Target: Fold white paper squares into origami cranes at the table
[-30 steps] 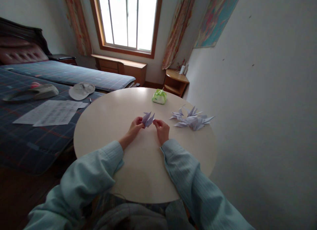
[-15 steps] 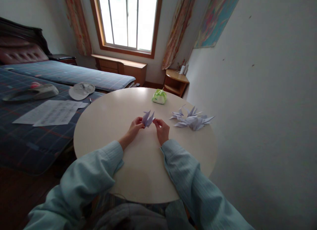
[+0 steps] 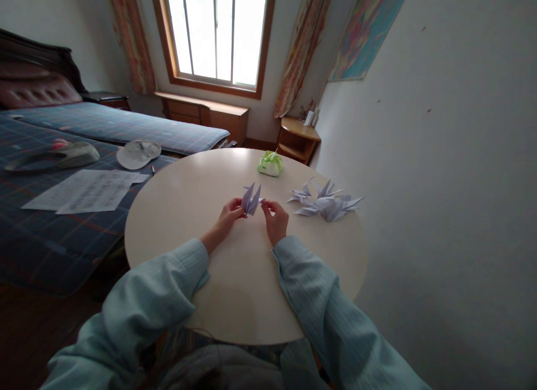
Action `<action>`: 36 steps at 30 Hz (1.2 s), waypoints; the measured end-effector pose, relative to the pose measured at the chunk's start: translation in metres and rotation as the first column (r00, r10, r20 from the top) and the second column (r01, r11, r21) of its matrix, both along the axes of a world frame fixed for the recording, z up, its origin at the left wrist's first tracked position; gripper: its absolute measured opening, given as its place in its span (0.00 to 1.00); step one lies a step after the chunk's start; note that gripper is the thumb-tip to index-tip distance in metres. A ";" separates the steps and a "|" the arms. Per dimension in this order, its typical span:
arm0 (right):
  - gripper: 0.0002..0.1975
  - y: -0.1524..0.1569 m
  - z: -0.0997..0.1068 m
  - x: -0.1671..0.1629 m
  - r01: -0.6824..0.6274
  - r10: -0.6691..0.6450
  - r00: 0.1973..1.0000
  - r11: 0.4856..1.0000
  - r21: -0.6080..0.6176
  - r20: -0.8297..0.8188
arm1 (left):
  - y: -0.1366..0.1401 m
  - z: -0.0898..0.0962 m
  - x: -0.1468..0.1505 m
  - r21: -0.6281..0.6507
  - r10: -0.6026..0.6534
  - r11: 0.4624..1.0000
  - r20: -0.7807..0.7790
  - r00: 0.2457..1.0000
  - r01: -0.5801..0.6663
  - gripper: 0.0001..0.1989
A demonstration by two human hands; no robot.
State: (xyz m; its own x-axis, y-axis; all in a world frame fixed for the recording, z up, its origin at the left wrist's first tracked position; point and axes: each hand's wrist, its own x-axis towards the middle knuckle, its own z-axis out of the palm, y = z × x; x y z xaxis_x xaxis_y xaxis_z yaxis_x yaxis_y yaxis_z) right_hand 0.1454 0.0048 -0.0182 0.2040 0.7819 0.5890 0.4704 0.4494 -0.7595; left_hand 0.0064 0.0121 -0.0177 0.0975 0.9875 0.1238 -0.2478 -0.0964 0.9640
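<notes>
Pale lilac folded-paper bird (image 3: 252,203) at the centre of the frame, held up over a round, cream-topped table (image 3: 176,216), two pointed flaps standing upward. Left hand (image 3: 230,212), bare, left of centre: thumb and fingers grasp the bird's left side, near its base. Right hand (image 3: 277,222), bare, just right of centre: fingers curled, thumb and forefinger pinching the small whitish tip at the bird's right side. Pale blue-green long sleeves run from both wrists to the lower corners of the frame.

On the table, right of centre: a loose cluster of pale lilac folded-paper shapes (image 3: 331,206), sharp points in several directions, some overlapping; count uncertain. Above the hands, near the table's far edge, a green and white soft packet (image 3: 269,164), well apart from the bird.

Left of frame: a dark blue plaid mattress (image 3: 46,250) bearing overlapping white printed sheets (image 3: 90,191), print too small to read. A whitish cap (image 3: 138,155) lies just above them. Top centre: a bright, brown-framed window (image 3: 213,37). Upper right: a colourful, blue-edged poster (image 3: 369,34) on the pale wall.
</notes>
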 end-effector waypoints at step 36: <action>0.05 -0.009 0.010 -0.004 -0.004 -0.014 0.993 0.989 0.145 0.121 | 0.001 0.000 0.000 0.031 0.044 0.999 0.052 0.998 -0.045 0.12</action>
State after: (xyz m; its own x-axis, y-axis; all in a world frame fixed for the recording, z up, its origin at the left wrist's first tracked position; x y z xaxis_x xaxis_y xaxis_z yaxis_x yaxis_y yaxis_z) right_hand 0.1418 -0.0041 -0.0085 0.1280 0.6860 0.7162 0.5576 0.5474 -0.6240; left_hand 0.0065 0.0128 -0.0176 0.0462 0.9862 0.1589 -0.2918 -0.1389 0.9464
